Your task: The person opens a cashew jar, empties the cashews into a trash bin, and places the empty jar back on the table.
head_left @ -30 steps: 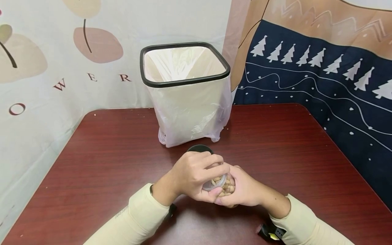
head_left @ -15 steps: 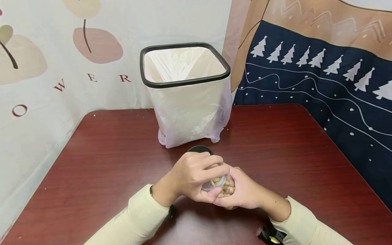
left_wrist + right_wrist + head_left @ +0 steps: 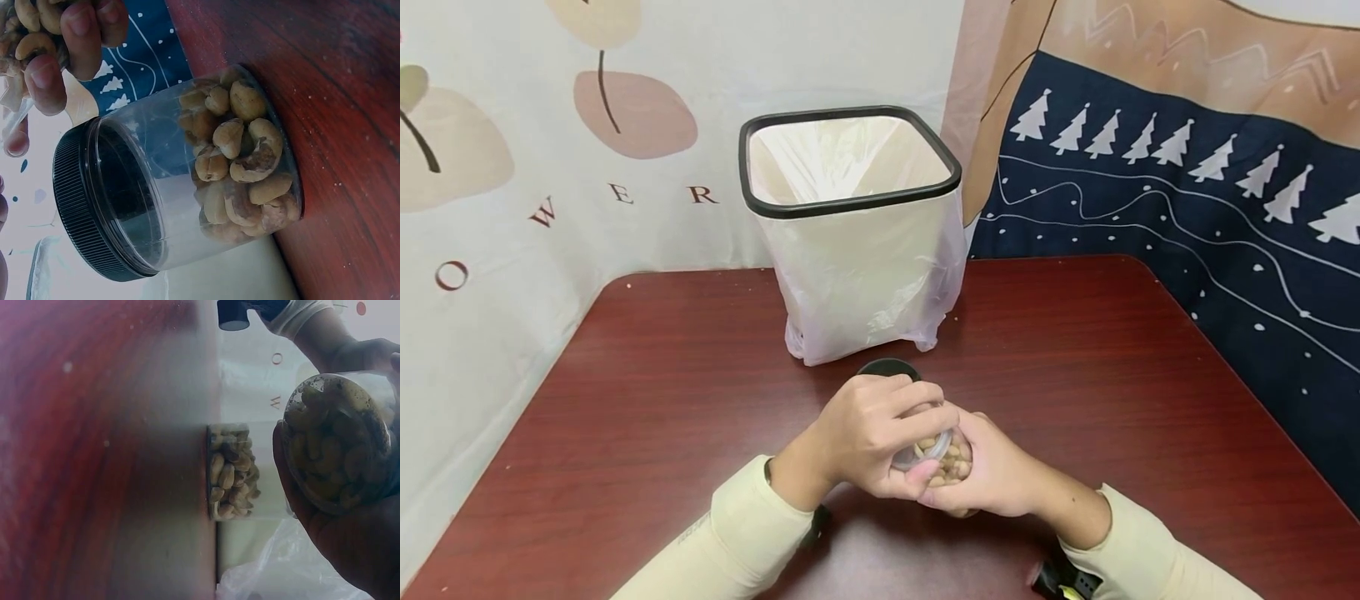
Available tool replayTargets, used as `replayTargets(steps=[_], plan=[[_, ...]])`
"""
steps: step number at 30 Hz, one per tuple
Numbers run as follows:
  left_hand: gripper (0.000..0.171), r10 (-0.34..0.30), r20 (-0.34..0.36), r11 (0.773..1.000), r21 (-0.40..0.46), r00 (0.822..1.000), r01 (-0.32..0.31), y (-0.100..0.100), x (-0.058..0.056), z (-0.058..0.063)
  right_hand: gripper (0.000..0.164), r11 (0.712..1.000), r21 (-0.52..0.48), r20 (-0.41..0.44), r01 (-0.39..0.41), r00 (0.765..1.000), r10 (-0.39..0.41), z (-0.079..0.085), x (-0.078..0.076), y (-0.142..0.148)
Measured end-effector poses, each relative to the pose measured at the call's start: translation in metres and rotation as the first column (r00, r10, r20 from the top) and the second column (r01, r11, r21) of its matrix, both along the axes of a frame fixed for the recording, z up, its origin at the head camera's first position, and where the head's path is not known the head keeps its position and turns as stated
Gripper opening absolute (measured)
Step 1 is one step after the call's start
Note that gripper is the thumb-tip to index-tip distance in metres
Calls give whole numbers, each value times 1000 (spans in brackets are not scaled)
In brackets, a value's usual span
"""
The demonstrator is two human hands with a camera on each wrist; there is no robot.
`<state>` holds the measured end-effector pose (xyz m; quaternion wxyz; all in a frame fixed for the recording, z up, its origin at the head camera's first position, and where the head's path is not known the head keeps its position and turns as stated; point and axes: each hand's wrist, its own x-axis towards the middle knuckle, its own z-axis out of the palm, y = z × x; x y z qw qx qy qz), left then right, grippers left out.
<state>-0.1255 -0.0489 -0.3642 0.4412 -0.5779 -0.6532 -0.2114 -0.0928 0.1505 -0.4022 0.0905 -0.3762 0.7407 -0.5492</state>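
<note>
My right hand grips a clear jar of nuts tipped with its mouth toward my left hand. My left hand curls its fingers over the jar's mouth, the thumb against its clear rim. What the left fingers do inside or behind the rim is hidden. In the right wrist view, the base of the held jar shows dark nuts pressed against it. A second clear jar with a black ribbed lid stands upright on the table, part full of cashews. In the head view only its black lid shows, behind the left hand.
A pale bin with a black rim and a thin plastic liner stands at the back of the dark red table. Printed cloths hang behind the table. A black device is strapped at the right wrist.
Both hands and the held jar keep nearly the same pose. The whole head view has shifted slightly.
</note>
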Motion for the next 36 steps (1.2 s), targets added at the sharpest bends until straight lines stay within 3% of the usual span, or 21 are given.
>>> replayTargets(steps=[15, 19, 23, 36], plan=[[36, -13, 2, 1000, 5, 1000, 13, -1, -1, 0, 48, 1000, -30, 79, -3, 997, 5, -1, 3, -3], [36, 14, 16, 1000, 3, 1000, -14, 0, -1, 0, 53, 999, -2, -38, 54, 998, -54, -1, 2, -3], [36, 37, 21, 999, 9, 999, -37, 1, -2, -1, 59, 993, 24, -156, 114, 982, -108, -3, 0, -2], [37, 44, 0, 999, 20, 999, -44, 2, -2, -2, 58, 990, 24, -188, 136, 974, -129, -3, 1, -3]])
